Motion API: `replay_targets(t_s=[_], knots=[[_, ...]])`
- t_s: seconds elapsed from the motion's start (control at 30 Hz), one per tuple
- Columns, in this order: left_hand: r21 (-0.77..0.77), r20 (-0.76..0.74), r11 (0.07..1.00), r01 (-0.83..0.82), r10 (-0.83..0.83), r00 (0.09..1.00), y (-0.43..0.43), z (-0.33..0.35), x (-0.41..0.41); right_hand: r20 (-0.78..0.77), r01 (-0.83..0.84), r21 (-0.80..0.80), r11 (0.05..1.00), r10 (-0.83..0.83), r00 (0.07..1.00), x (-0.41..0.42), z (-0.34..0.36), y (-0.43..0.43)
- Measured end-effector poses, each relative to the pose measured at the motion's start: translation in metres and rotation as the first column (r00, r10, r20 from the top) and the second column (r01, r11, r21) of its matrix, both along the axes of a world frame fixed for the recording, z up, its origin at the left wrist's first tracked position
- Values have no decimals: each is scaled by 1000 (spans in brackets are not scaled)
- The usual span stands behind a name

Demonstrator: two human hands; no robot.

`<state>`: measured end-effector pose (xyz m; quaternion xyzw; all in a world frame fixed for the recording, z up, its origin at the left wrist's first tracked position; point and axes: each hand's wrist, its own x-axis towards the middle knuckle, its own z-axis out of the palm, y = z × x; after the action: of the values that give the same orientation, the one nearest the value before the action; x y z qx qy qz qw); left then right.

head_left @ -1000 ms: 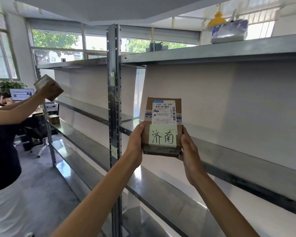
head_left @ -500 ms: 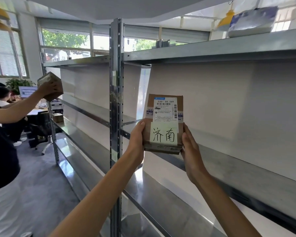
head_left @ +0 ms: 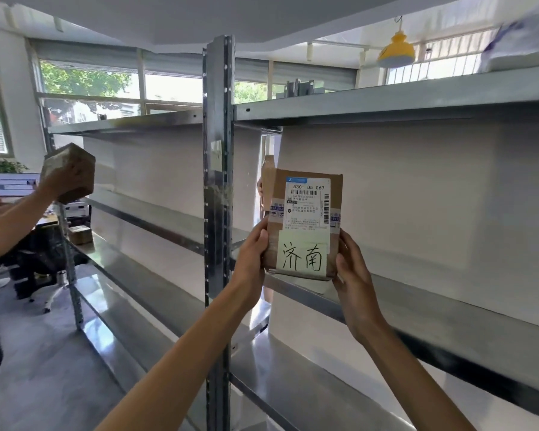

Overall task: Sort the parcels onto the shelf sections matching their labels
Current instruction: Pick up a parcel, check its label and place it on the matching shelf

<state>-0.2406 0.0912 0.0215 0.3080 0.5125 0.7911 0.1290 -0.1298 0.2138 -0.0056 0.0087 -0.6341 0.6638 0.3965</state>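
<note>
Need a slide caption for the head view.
Sorting: left hand and right hand hold a cardboard parcel marked 济南 upright before a metal shelf.

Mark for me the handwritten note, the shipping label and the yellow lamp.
handwritten note (head_left: 302, 254), head view, middle of the paper.
shipping label (head_left: 307, 204), head view, its printed middle.
yellow lamp (head_left: 396, 52), head view, on the shade.

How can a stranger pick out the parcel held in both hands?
Find the shelving's central upright post. Just right of it, left hand and right hand grip a brown parcel upright. Unlike the box at far left, it bears a yellow note with two handwritten characters.
</note>
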Motion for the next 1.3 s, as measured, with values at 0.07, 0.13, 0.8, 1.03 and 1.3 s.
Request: replay_targets(t_s=[0.07,0.13,0.8,1.03,1.3], knots=[[-7,-14,999,33,-33,999,-3,0,-17,-8,33,2,999,-33,999,-12,0,-6],[-17,-32,998,68,-68,997,-5,-2,-31,-15,64,-11,998,-64,998,-21,-1,-11],[5,-96,978,207,-205,974,30,-6,-81,-33,160,3,987,-160,987,-52,-2,26],[-2,-96,973,233,-232,968,44,-6,-98,-13,184,-2,983,-184,983,-64,-3,36],[-78,-154,962,263,-272,950,58,-12,-122,19,316,21,948,-317,948,-76,-4,30]])
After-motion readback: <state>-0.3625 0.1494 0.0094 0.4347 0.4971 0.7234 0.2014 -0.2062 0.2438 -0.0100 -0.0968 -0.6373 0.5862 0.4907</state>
